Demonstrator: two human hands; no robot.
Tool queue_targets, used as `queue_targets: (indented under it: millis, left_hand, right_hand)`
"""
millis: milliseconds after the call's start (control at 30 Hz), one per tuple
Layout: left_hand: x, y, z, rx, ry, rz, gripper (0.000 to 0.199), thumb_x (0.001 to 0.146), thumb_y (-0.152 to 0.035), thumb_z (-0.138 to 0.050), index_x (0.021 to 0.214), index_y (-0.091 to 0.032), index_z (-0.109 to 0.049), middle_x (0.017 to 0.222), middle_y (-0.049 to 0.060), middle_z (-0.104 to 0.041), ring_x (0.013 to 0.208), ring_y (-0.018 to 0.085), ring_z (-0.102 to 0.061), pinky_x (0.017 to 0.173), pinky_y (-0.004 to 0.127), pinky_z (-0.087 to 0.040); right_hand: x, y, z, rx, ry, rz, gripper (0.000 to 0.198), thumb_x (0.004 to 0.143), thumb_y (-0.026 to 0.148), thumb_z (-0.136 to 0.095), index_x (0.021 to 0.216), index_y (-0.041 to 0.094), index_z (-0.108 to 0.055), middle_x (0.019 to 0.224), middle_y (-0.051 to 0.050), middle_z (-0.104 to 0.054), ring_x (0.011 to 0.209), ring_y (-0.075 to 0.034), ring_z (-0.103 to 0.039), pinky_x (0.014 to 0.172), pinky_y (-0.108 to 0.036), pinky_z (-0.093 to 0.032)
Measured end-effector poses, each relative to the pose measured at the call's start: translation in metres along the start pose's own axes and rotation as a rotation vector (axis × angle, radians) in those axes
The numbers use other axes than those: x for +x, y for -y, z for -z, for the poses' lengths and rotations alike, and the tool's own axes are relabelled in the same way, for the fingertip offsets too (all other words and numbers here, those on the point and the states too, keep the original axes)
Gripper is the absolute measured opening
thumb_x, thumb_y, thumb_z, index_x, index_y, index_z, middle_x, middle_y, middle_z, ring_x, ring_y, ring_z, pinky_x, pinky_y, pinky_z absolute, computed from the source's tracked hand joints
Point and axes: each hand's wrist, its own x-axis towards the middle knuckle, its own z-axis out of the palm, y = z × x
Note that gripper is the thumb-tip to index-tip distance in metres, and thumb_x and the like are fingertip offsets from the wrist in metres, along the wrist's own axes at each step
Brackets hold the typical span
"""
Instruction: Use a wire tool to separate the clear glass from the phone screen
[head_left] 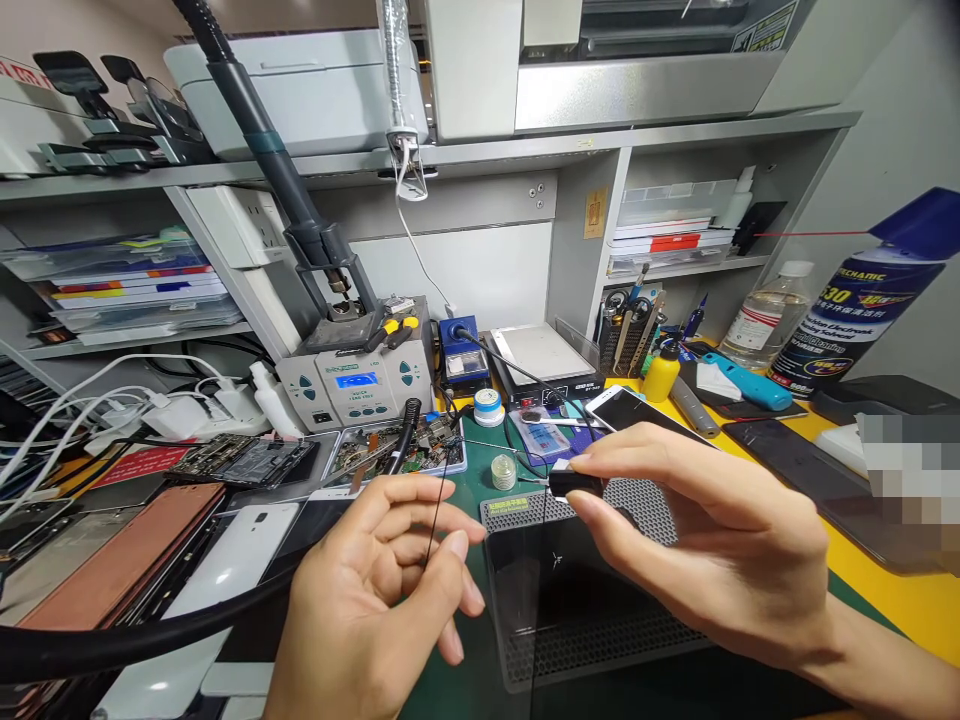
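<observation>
My left hand [375,600] is raised on the left with its fingers curled. A thin black strand [437,510] runs up from between its thumb and fingers. Opposite it, my right hand [712,540] pinches a small black block [574,484] with a pale top between thumb and fingertips. Another fine dark line [541,580] hangs below the block's left end; whether the two strands are one piece I cannot tell. Under the hands a dark glossy panel [570,585], phone-like with a small white mark, lies on a perforated grey mat [504,512].
Behind stand a grey hot-air station [360,385], a tray of circuit boards [463,462] and a small clear jar [503,471]. Phone parts [247,545] and a black hose [150,640] fill the left. A spray can [847,310], a bottle [765,315] and phones crowd the right.
</observation>
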Motion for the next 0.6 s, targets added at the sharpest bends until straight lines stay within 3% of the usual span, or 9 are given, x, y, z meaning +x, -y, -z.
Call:
queue_targets:
  millis: [600]
  left_hand:
    - [-0.0012, -0.0025, -0.0001, 0.013, -0.010, -0.020, 0.028, 0.081, -0.031, -0.068, 0.101, -0.018, -0.055, 0.080, 0.000, -0.070, 0.048, 0.012, -0.064, 0.036, 0.020, -0.049]
  right_hand:
    - [-0.0003, 0.0000, -0.0005, -0.011, -0.008, 0.008, 0.025, 0.080, 0.001, -0.075, 0.100, 0.016, -0.073, 0.087, -0.005, -0.077, 0.078, -0.015, -0.072, 0.073, -0.027, -0.058]
